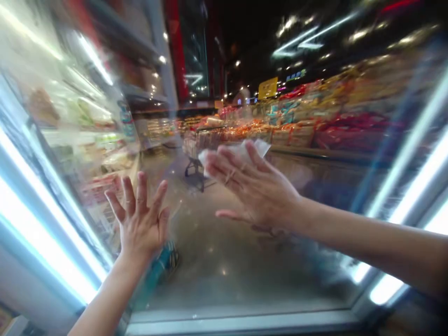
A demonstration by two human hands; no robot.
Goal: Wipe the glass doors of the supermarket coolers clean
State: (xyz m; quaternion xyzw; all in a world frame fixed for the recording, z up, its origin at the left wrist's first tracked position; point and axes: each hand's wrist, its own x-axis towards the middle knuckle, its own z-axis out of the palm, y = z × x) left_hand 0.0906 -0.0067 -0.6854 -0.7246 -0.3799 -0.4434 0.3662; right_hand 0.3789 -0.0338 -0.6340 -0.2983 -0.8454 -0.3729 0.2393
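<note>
My right hand (254, 186) lies flat against a glass door (245, 261), fingers stretched out, pressing a white cloth or paper wipe (241, 151) under the fingertips. My left hand (140, 219) is raised at the lower left with its fingers spread, palm toward the glass near the door's left edge, holding nothing. The glass reflects a shop aisle.
Bright light strips run along the door frame at the left (42, 233) and right (413, 186). Shelves of goods (91, 121) show at the left. The reflection holds a shopping trolley (199, 144) and rows of colourful packaged goods (332, 121). The view is motion-blurred.
</note>
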